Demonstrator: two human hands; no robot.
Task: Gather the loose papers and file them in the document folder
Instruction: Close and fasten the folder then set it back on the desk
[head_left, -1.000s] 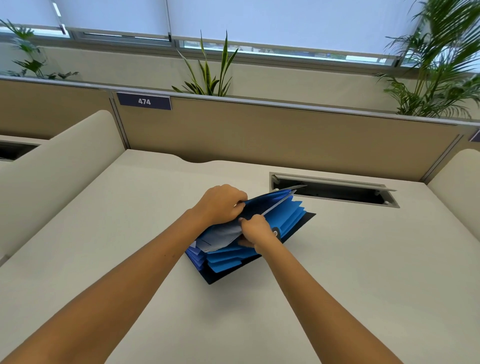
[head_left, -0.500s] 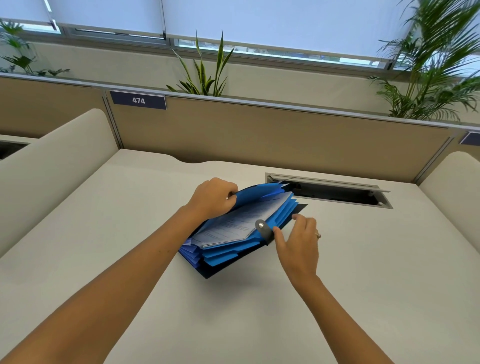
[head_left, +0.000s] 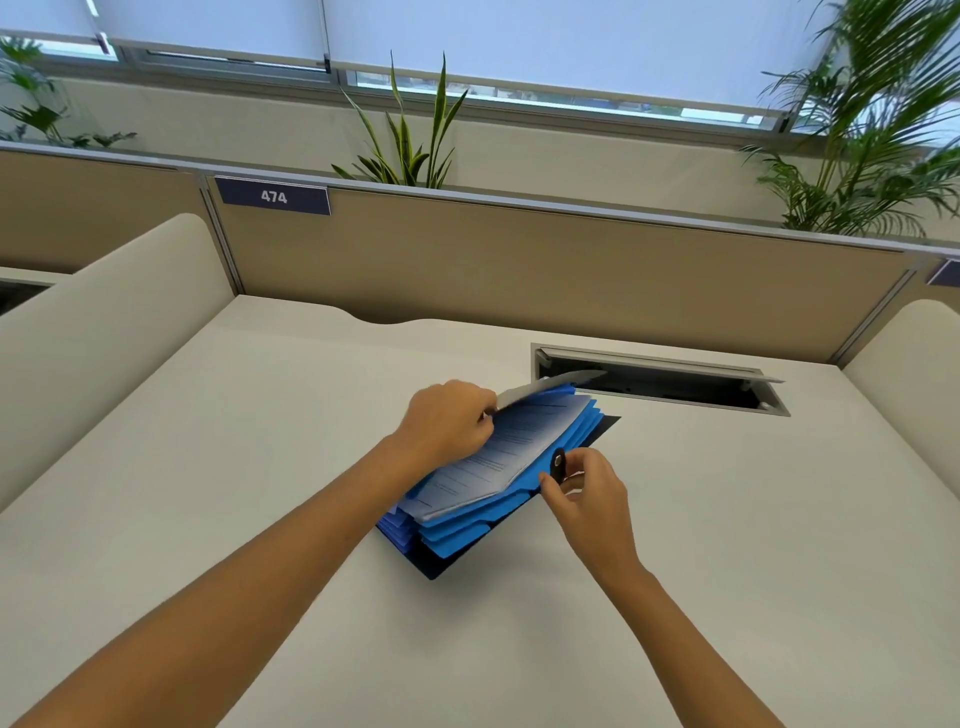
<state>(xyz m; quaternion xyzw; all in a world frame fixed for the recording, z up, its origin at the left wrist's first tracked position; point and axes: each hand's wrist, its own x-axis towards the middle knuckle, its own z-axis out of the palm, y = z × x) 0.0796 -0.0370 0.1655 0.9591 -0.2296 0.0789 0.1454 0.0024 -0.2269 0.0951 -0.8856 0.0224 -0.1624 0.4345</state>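
Note:
A blue expanding document folder (head_left: 470, 530) with a dark cover lies open in the middle of the desk. Printed white papers (head_left: 498, 462) rest on top of its blue dividers. My left hand (head_left: 449, 423) pinches the folder's raised top flap (head_left: 540, 388) at the far left edge and holds it up over the papers. My right hand (head_left: 584, 488) grips the small black clasp (head_left: 558, 464) at the folder's near right edge, between thumb and fingers.
The beige desk (head_left: 260, 467) has an open cable tray slot (head_left: 660, 387) just behind the folder to the right. Tan partition walls (head_left: 519, 270) close off the back and both sides. Plants stand behind the partition.
My right hand has left the papers, swung out to the folder's right edge and closed on the black clasp. The papers now lie flat in the folder, and my left hand lifts the flap higher.

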